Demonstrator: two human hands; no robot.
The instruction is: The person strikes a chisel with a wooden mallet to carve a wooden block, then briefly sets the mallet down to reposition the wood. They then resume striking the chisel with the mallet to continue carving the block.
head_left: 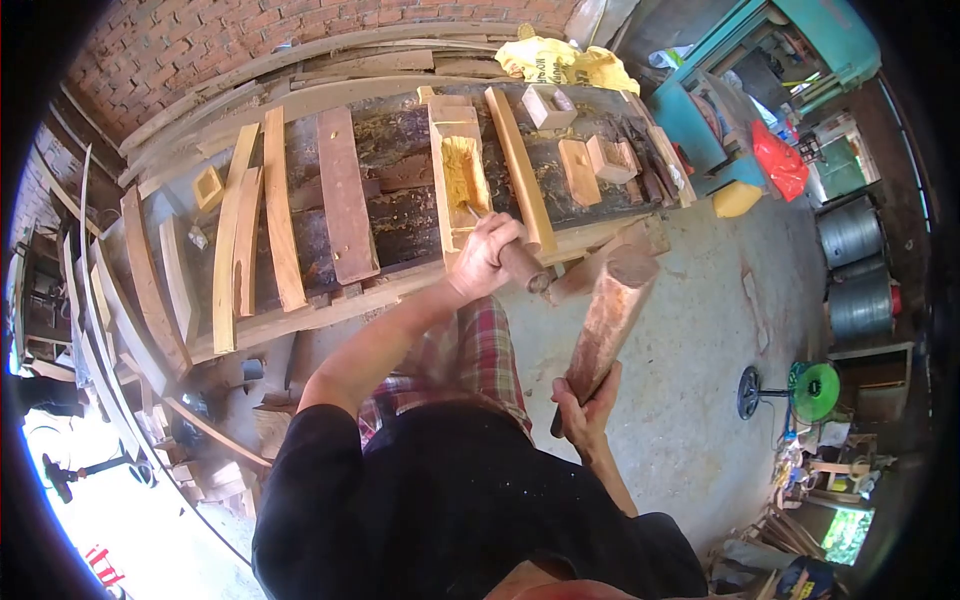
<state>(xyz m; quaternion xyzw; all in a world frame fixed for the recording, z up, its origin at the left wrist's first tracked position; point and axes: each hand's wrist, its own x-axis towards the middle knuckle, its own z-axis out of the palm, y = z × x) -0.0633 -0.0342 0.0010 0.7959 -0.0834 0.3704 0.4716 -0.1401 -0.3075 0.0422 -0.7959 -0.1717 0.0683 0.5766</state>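
My left hand (pixel 485 257) is closed round the thick wooden handle (pixel 522 266) of a chisel, whose thin metal shank reaches into the hollow of a wooden block (pixel 448 170). Yellow wood shows inside that hollow. My right hand (pixel 588 405) grips the narrow lower end of a heavy wooden mallet (pixel 612 320). The mallet is raised to the right of the chisel, its wide end apart from the handle and slightly blurred. A long light beam (pixel 520 165) lies just right of the block.
The workbench (pixel 400 278) holds planks, a dark brown board (pixel 345 190) and small blocks (pixel 578 172). A yellow sack (pixel 565 62) lies at its back. Teal machinery (pixel 690 130) stands right, with a green fan (pixel 814 392) and metal drums (pixel 855 240) farther off.
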